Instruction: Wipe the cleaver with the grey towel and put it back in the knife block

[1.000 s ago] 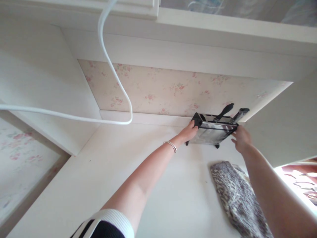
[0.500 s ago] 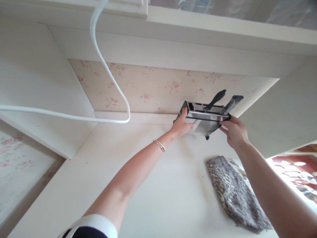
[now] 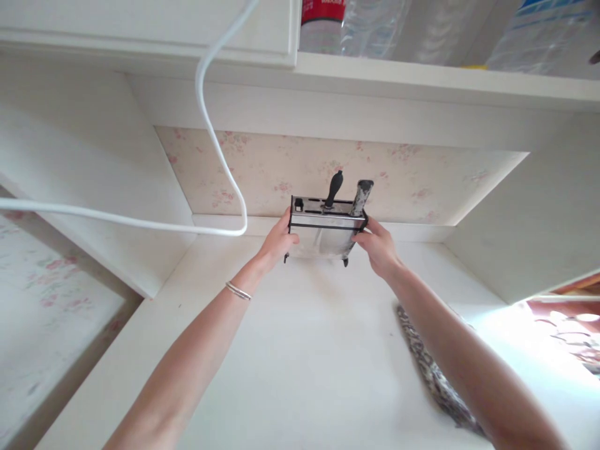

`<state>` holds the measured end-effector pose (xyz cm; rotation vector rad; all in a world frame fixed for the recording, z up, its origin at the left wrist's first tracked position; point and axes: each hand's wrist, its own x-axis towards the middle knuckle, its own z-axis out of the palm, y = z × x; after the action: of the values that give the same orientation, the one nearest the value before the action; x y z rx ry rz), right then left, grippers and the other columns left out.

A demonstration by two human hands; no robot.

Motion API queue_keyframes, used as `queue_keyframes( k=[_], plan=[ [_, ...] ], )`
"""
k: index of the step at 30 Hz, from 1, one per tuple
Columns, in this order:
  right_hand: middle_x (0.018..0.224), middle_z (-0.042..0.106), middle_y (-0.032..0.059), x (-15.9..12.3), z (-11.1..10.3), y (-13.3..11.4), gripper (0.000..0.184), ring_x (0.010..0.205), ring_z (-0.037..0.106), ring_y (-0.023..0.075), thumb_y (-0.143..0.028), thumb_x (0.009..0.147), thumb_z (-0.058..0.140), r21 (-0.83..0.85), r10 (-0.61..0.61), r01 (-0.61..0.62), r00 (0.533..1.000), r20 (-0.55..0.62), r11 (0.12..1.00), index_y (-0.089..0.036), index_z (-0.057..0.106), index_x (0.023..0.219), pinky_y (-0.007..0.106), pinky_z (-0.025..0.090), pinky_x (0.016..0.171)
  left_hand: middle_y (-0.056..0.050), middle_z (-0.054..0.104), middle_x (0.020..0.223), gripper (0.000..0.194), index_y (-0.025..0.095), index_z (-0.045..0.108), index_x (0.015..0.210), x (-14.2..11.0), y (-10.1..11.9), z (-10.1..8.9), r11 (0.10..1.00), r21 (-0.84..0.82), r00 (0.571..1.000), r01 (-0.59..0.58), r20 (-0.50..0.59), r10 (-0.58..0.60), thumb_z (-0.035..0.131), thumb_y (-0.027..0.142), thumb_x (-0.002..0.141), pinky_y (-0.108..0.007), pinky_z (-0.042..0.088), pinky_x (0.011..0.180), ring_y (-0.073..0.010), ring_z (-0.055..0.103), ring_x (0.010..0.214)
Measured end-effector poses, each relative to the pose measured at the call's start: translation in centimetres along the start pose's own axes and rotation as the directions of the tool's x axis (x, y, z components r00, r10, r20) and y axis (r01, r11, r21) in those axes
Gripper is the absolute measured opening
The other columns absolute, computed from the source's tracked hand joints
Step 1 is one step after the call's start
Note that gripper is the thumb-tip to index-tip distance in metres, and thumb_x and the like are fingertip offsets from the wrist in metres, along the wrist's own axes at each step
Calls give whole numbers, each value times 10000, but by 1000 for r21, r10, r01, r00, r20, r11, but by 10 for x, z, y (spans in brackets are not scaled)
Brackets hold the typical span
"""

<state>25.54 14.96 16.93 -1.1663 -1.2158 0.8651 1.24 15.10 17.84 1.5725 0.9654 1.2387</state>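
Note:
A steel knife rack (image 3: 327, 235) with a black frame and small black feet hangs just above the white counter (image 3: 300, 362), near the flowered back wall. My left hand (image 3: 276, 242) grips its left end and my right hand (image 3: 377, 244) grips its right end. Two handles stick up from the rack: a black one (image 3: 334, 187) and a grey one (image 3: 362, 195). A thin bracelet (image 3: 238, 291) sits on my left wrist.
A white cable (image 3: 220, 156) loops down from the upper cupboard and runs off to the left. A patterned cloth (image 3: 435, 381) lies on the counter under my right forearm. Plastic bottles (image 3: 375, 25) stand on the shelf above. White side panels close the niche left and right.
Both hands have carried the rack from the right corner of the niche leftward to its middle and turned it upright. My arms now cover more of the cloth.

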Motion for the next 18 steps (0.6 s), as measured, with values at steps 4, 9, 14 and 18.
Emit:
queue_keyframes(
  k=[4,9,14,18],
  plan=[
    [977,703,-2,-7,22,19,532,895,612,196,-157,593,573,0,43,-43,997,68,999,-226,640,1116,323,447,826,21,495,1438,911,287,383,1438,-15,-13,-20,999,-34,1000,-4,22,5,471,61,560,-359,330,1118,-201,461,1306],
    [932,719,-10,-10,33,30,549,842,631,198,-136,579,568,-41,87,-83,990,113,996,-240,629,1115,338,462,837,12,551,1385,892,282,423,1400,-26,-26,-27,998,-61,999,22,-28,-24,461,61,536,-356,397,1053,-208,497,1267],
    [1005,716,1,-11,31,32,574,915,638,211,-134,587,578,-18,86,-85,986,144,996,-247,608,1149,356,469,865,10,539,1398,886,279,416,1401,-24,-29,-24,998,-22,997,67,-26,-68,472,67,543,-336,416,1030,-208,503,1256],
    [1132,682,16,-7,27,33,601,1031,622,219,-142,609,589,-4,86,-87,982,166,996,-247,584,1201,375,448,935,-13,538,1400,842,263,426,1385,-18,-30,-28,998,12,997,70,-28,-69,492,79,567,-349,408,1039,-211,498,1266]
  ],
)
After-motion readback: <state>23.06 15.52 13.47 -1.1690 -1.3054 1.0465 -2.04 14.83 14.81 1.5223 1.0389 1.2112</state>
